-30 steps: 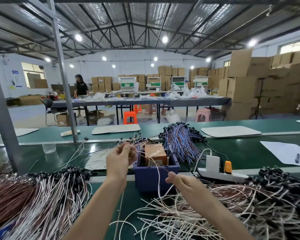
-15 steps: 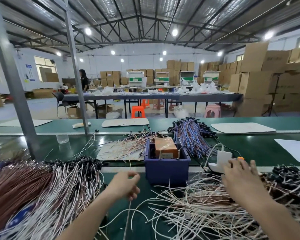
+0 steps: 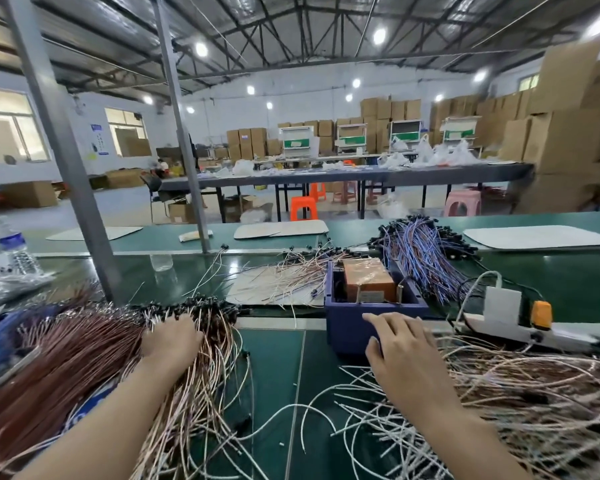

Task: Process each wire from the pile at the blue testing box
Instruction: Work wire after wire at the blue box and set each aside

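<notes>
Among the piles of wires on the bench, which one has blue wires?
The bundle just behind the blue testing box, toward the right: its wires are blue and purple, while all the rest are brownish or whitish.

Long dark table (image 3: 343,175) across mid-room, orange stool (image 3: 303,213) and pink stool (image 3: 463,203) before it, cardboard boxes (image 3: 568,140) stacked behind and right of it, windows (image 3: 9,133) in white wall (image 3: 291,105) left of it, pale floor (image 3: 125,206) beneath, lit lamps (image 3: 379,35) on metal truss roof (image 3: 291,26) above.
</notes>
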A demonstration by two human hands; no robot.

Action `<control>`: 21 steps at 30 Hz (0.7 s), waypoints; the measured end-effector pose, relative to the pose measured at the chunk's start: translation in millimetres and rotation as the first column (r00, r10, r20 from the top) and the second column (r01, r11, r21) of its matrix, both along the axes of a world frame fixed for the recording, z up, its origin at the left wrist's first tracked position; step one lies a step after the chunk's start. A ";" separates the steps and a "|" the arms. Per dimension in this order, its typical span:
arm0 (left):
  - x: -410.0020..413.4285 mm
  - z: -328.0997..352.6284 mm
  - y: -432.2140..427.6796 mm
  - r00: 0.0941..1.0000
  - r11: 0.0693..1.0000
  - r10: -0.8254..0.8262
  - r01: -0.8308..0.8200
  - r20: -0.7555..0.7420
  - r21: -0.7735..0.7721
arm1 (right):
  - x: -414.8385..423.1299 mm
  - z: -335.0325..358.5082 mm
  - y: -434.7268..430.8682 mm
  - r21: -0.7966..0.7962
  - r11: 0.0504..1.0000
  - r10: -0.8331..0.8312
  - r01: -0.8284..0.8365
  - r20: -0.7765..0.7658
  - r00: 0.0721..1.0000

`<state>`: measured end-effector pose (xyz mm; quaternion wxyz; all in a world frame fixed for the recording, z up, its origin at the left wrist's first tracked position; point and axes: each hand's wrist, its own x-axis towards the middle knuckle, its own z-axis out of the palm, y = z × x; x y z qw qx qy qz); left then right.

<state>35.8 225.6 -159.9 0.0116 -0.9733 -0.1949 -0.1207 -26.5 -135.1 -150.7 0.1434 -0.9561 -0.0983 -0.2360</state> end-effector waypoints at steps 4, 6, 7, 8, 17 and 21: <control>9.6 -10.2 1.2 0.999 0.999 0.039 -0.039 0.030 0.007 | 1.9 5.2 7.4 0.042 0.999 0.019 -0.023 0.097 0.995; 12.9 -11.3 -2.9 0.998 0.997 0.065 -0.064 -0.003 0.038 | 3.5 6.5 8.7 0.053 0.998 0.023 -0.031 0.148 0.989; 14.8 -11.2 -4.7 0.997 0.996 0.077 -0.077 -0.005 0.033 | 4.4 7.2 9.2 0.063 0.997 0.027 -0.038 0.157 0.987; 16.3 -10.3 -6.2 0.995 0.995 0.097 -0.098 0.004 0.012 | 5.0 7.5 9.7 0.075 0.996 0.032 -0.045 0.157 0.987; 1.1 31.2 -47.9 0.834 0.807 0.067 0.278 0.548 -0.521 | 6.7 19.2 19.2 0.435 0.882 0.177 -0.184 0.057 0.983; -39.1 64.5 -129.1 0.614 0.564 -0.391 0.749 0.686 -0.348 | 5.9 44.6 40.1 0.951 0.284 0.518 -0.127 -0.040 0.854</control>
